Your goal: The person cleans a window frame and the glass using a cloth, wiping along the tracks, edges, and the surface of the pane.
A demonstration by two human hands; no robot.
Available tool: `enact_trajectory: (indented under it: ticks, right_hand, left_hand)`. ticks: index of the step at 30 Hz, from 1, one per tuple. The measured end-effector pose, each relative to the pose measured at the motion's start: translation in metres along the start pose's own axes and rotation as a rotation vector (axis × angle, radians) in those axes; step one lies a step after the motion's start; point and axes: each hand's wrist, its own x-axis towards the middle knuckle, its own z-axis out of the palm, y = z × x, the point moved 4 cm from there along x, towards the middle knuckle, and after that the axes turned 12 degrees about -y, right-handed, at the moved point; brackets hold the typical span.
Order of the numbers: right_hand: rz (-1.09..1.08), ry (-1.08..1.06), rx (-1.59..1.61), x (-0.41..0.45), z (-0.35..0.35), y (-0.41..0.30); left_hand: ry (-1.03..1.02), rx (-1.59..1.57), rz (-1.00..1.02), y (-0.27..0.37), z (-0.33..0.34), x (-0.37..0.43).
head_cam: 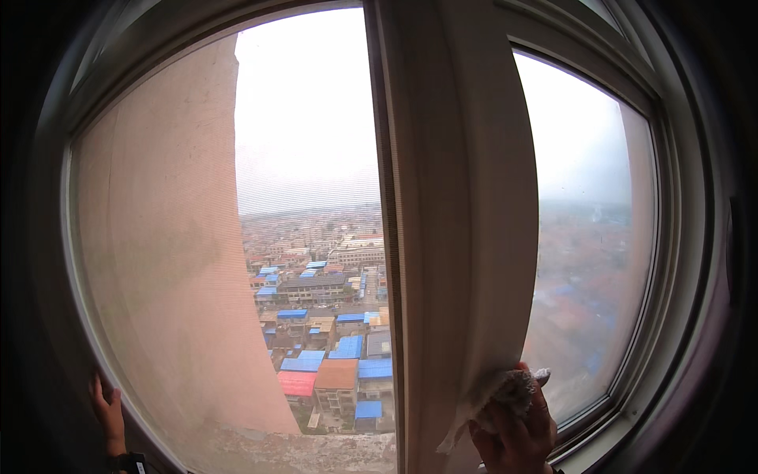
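Note:
My right hand (521, 435) grips a crumpled, whitish-grey cloth (508, 396). The cloth is pressed to the lower part of a wide window sash frame (474, 237) that stands upright between two window openings. A loose end of it hangs down to the left of my fingers. At the lower left, my left hand (108, 412) rests against the dark side of the window frame (71, 332), its thumb apart from the fingers and nothing seen in it. Right of the sash frame is a glass pane (583, 249), hazy and marked with specks.
An insect screen (308, 178) spans the left opening. Behind it stand an outer wall (172, 255) and a rough ledge (314, 450). Far below lie many buildings, some with blue roofs (346, 346). A sill with sliding tracks (592, 438) runs along the lower right.

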Motion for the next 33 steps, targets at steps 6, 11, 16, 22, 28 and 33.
enact_trajectory:
  ticks: [6, 11, 16, 22, 28, 33]
  right_hand:
    - [0.039, -0.011, -0.061, 0.028, -0.008, 0.035]
    - [-0.283, -0.108, -0.074, 0.089, -0.016, 0.044]
    - [-0.265, -0.048, 0.682, 0.097, -0.029, 0.048]
    - [-0.371, 0.061, 0.772, 0.125, -0.048, 0.06]
    - [-0.274, -0.129, 0.73, 0.132, -0.071, 0.091]
    - [-0.155, -0.104, 0.49, 0.092, -0.059, 0.098]
  left_hand:
    - [-0.236, 0.056, 0.29, 0.196, -0.035, 0.008]
    - [-0.317, -0.337, 0.772, 0.404, -0.054, -0.041]
    - [-0.776, -0.687, 1.173, 0.571, -0.056, -0.138]
    - [-0.662, -0.727, 1.162, 0.664, -0.03, -0.163]
    - [-0.607, -0.955, 1.129, 0.714, -0.049, -0.146]
    - [0.041, -1.005, 1.01, 0.769, -0.087, -0.036]
